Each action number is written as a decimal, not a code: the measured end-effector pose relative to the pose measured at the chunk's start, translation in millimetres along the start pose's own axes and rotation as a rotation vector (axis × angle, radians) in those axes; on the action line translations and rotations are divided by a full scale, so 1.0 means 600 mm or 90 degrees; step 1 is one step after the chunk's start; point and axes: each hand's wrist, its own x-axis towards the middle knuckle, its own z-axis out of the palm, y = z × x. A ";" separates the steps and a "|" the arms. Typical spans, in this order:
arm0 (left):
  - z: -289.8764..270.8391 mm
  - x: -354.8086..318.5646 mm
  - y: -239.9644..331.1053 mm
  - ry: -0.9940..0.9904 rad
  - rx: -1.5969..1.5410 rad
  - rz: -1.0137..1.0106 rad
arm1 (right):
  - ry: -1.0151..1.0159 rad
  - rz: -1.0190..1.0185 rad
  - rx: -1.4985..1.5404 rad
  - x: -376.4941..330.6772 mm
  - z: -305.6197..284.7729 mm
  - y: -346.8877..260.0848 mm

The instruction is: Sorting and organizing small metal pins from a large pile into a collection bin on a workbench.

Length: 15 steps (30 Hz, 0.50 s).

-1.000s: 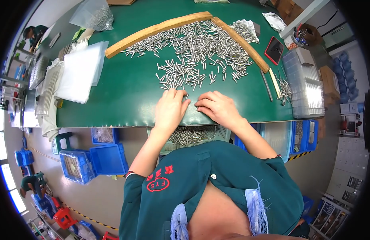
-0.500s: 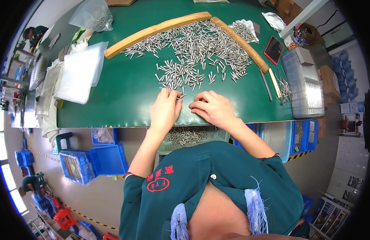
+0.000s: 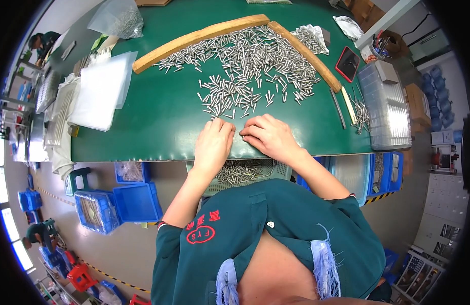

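My left hand [image 3: 214, 145] is closed in a pinch just short of the near edge of a loose heap of small silvery metal pins [image 3: 227, 95]. At its fingertips a pin showed a moment ago; the fingers now mostly cover it. Close by on the right, my right hand [image 3: 269, 136] has its thumb and fingers pressed together low over the green tabletop [image 3: 158, 122]. A tiny dark bit shows at those fingertips, too small to name. The two hands face each other with a narrow gap between them.
Two wooden bars [image 3: 202, 39] fence the heap's far side. To the right lie a phone [image 3: 347, 64], a thin rod and a clear plastic box [image 3: 385, 109]. Plastic sheets [image 3: 100, 94] lie left. Under the table edge, a green basket [image 3: 283, 173] holds more pins.
My left hand has drawn back from the heap, toward me and slightly right, closer to my right hand. My right hand has barely moved.
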 end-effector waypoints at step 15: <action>-0.011 -0.021 0.025 -0.057 -0.086 -0.086 | -0.149 0.117 0.156 -0.019 -0.031 0.000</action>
